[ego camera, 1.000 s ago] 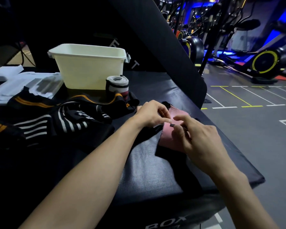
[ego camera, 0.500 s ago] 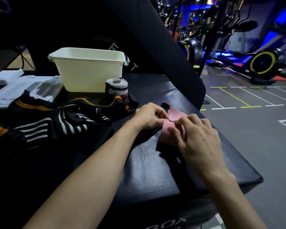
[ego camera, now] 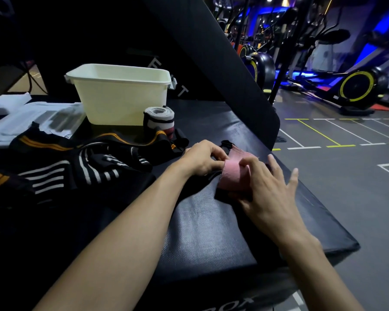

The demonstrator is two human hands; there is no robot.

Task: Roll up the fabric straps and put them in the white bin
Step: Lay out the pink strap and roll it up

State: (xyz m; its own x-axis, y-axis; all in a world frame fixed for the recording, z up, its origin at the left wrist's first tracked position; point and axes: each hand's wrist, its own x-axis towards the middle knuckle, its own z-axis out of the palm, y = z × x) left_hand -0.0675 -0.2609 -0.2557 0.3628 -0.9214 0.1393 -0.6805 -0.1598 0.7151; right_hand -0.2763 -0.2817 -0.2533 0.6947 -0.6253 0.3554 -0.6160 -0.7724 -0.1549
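A pink fabric strap (ego camera: pixel 233 173) with a black end lies on the black padded bench (ego camera: pixel 207 232). My left hand (ego camera: pixel 202 158) pinches the strap's far end with curled fingers. My right hand (ego camera: pixel 267 189) rests over the strap's near part, fingers spread and straight, thumb under its lower edge. The white bin (ego camera: pixel 121 93) stands at the back of the bench. A rolled grey, black and red strap (ego camera: pixel 158 121) stands upright just in front of the bin's right corner. A heap of unrolled black straps with white and orange stripes (ego camera: pixel 81 162) lies to the left of my hands.
White foam packing trays (ego camera: pixel 27 117) lie at the far left. A black padded backrest (ego camera: pixel 222 59) slopes up behind the bench. The bench's right edge drops to a grey gym floor (ego camera: pixel 346 176) with exercise bikes (ego camera: pixel 359 86) beyond.
My right hand has let go of its pinch on the pink strap and spread its fingers flat over it. My left hand keeps its hold at the far end.
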